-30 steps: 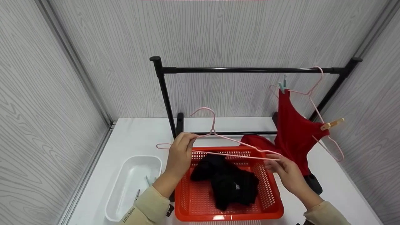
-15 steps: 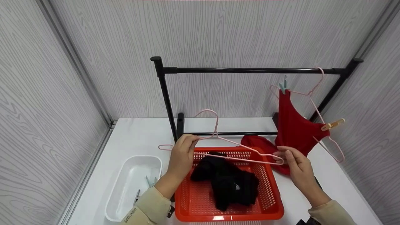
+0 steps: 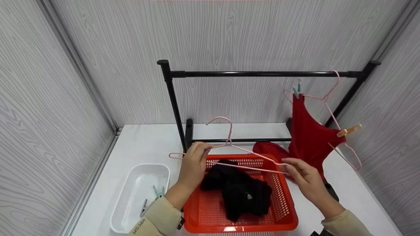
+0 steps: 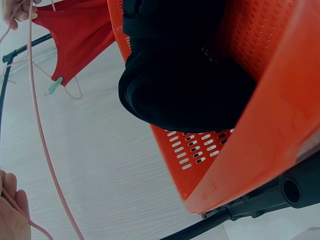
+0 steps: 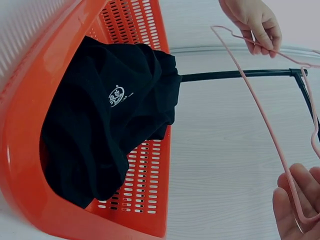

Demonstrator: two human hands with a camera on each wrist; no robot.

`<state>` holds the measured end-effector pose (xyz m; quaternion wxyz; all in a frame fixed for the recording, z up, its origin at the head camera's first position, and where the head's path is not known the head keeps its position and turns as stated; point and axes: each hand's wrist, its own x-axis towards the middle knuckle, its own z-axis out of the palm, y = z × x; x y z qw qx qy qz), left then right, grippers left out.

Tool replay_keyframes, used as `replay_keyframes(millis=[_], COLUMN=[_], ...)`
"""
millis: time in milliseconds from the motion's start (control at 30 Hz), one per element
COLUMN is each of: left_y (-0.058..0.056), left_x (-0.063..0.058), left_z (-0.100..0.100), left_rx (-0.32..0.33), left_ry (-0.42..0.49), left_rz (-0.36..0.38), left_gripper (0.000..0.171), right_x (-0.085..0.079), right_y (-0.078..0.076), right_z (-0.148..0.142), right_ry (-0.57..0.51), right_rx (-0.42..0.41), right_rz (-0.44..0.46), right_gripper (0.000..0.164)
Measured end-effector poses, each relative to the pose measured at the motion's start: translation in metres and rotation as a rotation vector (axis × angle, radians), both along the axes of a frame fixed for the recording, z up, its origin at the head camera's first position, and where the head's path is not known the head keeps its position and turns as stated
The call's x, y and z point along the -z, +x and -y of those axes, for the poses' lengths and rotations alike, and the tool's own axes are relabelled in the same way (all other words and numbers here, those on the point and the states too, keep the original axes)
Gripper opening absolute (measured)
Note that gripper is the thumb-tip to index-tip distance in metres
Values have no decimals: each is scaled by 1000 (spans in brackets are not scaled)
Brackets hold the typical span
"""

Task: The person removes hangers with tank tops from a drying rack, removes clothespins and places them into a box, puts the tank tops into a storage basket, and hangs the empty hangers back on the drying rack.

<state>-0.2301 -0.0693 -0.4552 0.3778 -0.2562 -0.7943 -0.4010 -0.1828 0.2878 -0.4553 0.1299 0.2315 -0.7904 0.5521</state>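
Observation:
A pink wire hanger (image 3: 228,143) is held level above the red basket (image 3: 241,227), its hook upward. My left hand (image 3: 193,165) pinches its left shoulder close to the neck; the right wrist view also shows this left hand (image 5: 257,27) with thumb and fingers on the wire. At the opposite end my right hand (image 3: 306,178) holds the hanger's right tip between thumb and fingers, and in the right wrist view the wire loop lies against the fingers of this right hand (image 5: 300,200). A dark garment (image 3: 246,193) with a small white logo lies bunched in the basket.
Behind stands a black rack (image 3: 262,73). A red garment (image 3: 306,131) hangs there from another pink hanger (image 3: 334,87), with a green clothespin (image 3: 298,90) and a yellow clothespin (image 3: 349,130). To the left, a white tray (image 3: 131,183) holds a few clothespins (image 3: 159,190).
The hanger and left hand have shifted slightly right and down. My right hand moved back from the hanger's tip, then came in again and holds it.

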Motion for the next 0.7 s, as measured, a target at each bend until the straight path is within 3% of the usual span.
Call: replay_keyframes(millis=[167,700], left_y=[0,-3], left_x=[1,-11], left_z=[-2,5], left_rx=[11,32], left_ry=[-8,-84], left_rz=[1,55], left_gripper=[12,12], right_x=[1,8], right_y=[0,-4], right_z=[1,-2], right_ry=[55,89], right_rx=[-17,97], right_rz=[-31,-227], right_gripper=[27,31])
